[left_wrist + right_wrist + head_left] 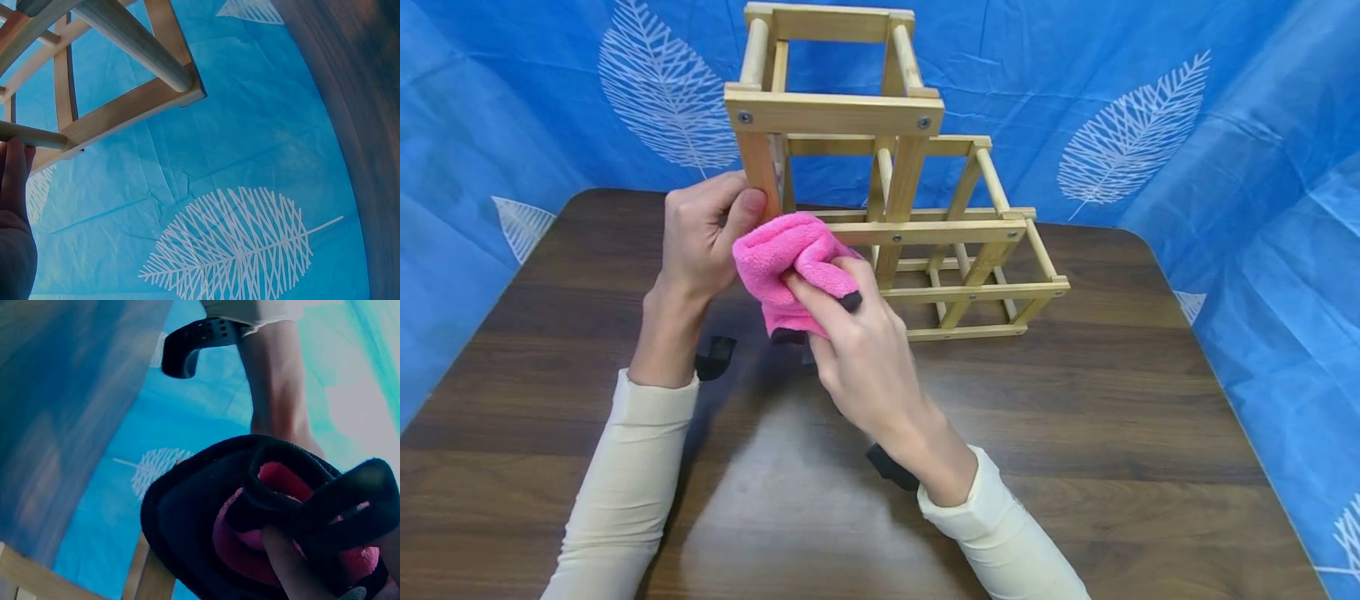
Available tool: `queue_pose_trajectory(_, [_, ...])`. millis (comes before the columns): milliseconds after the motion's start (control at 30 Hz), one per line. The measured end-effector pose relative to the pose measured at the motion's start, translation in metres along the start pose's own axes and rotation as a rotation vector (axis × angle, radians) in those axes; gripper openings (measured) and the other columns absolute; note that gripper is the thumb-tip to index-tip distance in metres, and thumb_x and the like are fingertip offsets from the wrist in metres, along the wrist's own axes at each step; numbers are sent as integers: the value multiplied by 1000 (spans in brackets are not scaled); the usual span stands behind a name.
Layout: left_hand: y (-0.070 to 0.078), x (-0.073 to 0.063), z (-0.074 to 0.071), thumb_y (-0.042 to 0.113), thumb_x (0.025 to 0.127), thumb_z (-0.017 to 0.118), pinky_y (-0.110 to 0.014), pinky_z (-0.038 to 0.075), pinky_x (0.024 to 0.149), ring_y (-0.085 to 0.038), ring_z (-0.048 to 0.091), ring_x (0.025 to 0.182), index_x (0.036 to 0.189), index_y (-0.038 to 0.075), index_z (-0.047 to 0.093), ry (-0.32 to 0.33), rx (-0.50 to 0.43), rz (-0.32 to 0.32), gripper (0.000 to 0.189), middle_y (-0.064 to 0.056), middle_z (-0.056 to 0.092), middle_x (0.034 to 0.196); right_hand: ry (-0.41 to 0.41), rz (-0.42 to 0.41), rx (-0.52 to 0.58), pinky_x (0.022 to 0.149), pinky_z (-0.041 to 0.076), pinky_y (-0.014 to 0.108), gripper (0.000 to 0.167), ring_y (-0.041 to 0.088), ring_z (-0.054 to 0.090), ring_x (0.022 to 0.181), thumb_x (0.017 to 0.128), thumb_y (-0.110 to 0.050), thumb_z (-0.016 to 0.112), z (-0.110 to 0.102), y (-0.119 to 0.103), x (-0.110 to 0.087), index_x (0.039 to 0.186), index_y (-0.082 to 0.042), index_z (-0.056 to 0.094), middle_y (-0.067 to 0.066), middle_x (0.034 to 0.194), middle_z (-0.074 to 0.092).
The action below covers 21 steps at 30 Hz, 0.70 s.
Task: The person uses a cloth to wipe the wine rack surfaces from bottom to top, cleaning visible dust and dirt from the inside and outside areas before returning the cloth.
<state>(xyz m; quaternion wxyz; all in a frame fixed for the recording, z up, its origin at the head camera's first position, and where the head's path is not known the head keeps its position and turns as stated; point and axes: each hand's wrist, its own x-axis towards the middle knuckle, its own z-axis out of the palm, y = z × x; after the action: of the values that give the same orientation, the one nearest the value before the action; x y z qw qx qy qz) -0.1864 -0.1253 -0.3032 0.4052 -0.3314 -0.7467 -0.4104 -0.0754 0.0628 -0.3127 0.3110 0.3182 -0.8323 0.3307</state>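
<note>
A stepped rack of pale wood, with round dowels and screwed slats, stands tall over the table's far half. My left hand grips its left upright, thumb on the front face. In the left wrist view, that hand's fingers reach a round dowel. A fluffy pink cloth with black edging is bunched in my right hand, against the lower part of the same upright. From the right wrist, the cloth's dark side shows, folded around the fingers, and it hides part of the rack.
The rack stands on a dark wood-grain table. Behind and beside it hangs a blue sheet printed with white leaves. The rack's lower steps extend to the right. Black wrist-worn pieces jut from both wrists.
</note>
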Motion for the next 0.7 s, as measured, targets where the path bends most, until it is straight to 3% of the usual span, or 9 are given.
queue_pose_trajectory(267, [2,0,-1,53,102,43,-20,28,52,-16,43,54,75,-7,64,-11,30,-3,69,-12,50,58,93,86,-24,71,56,42,35,25,57,106,82,4,67,-20,14,-6,116,-5,71,18,117,57])
queue_pose_trajectory(500, [0,0,1,50,104,42,-25,28,52,-16,43,55,87,-8,70,-6,28,34,66,-11,51,61,131,214,-139,68,52,48,37,27,56,105,80,4,68,-60,35,-20,116,-6,72,17,115,60])
queue_pose_trajectory(700, [2,-1,1,47,105,39,-26,29,49,-16,42,52,94,-7,71,-8,71,54,64,-10,49,60,103,331,-200,63,47,50,39,29,53,103,80,3,70,-97,45,-24,118,-6,70,18,113,62])
